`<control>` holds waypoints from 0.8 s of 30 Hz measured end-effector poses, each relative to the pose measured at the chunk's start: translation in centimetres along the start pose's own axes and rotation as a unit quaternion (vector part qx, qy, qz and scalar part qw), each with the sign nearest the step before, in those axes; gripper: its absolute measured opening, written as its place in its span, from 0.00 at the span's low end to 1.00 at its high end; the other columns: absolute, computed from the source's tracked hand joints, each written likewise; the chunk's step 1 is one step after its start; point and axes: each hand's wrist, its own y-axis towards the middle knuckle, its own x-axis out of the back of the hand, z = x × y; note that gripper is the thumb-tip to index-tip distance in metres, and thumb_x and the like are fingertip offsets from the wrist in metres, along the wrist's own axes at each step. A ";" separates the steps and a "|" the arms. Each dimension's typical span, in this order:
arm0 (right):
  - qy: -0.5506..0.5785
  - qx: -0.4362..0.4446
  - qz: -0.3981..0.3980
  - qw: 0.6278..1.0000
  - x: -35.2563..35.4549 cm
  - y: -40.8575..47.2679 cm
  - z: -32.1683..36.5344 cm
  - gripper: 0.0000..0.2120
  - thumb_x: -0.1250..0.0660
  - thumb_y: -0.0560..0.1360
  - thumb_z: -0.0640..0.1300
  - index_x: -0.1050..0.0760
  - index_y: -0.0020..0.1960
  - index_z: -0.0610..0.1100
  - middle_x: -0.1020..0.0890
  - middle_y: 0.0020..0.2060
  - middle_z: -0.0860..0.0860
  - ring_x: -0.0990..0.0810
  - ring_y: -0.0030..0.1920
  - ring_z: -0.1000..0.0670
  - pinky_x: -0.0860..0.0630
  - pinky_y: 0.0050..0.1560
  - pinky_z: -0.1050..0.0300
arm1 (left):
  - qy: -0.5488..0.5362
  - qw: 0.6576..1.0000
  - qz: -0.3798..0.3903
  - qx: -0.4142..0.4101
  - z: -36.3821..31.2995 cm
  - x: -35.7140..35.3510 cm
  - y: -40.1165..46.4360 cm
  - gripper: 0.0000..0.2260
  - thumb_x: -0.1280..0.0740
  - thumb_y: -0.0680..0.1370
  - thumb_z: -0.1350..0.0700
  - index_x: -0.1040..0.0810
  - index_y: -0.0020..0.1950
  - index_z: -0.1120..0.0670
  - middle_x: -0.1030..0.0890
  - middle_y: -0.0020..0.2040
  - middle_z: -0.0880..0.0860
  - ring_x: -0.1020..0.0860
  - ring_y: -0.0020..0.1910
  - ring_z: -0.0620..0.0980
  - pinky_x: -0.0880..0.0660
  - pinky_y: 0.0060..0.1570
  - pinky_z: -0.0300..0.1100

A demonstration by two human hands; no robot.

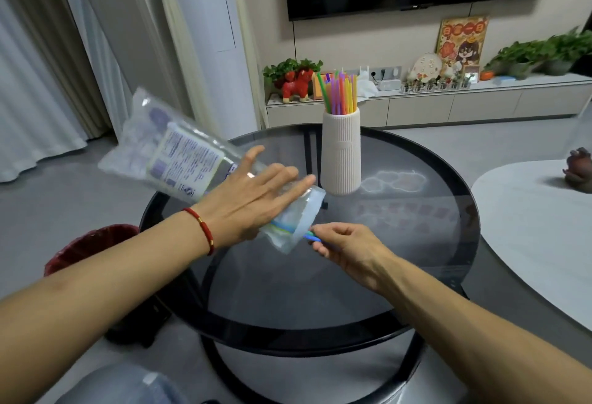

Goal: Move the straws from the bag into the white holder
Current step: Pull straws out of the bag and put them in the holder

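Note:
A clear plastic bag (166, 153) with a printed label is tilted in the air above the round table, its mouth pointing down to the right. My left hand (253, 195) grips it near the mouth, fingers spread over the plastic. My right hand (342, 246) pinches the end of a blue straw (310, 237) that sticks out of the bag's mouth. The white ribbed holder (341, 153) stands upright at the far side of the table, with several coloured straws (339, 92) standing in it.
The round dark glass table (320, 291) has a black rim. A red waste bin (93, 246) stands on the floor at its left. A pale oval table (528, 227) lies to the right, with a small dark figurine on it.

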 end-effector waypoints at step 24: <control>-0.074 0.259 -0.117 0.956 9.4 -7.7 10.2 0.18 0.21 0.67 0.51 0.15 0.54 0.45 0.12 0.42 0.43 0.11 0.39 0.45 0.16 0.42 0.59 | -0.418 0.885 0.016 0.204 -9.5 -2.8 5.8 0.08 0.42 0.82 0.48 0.38 0.49 0.50 0.22 0.41 0.60 0.26 0.40 0.66 0.31 0.39 0.55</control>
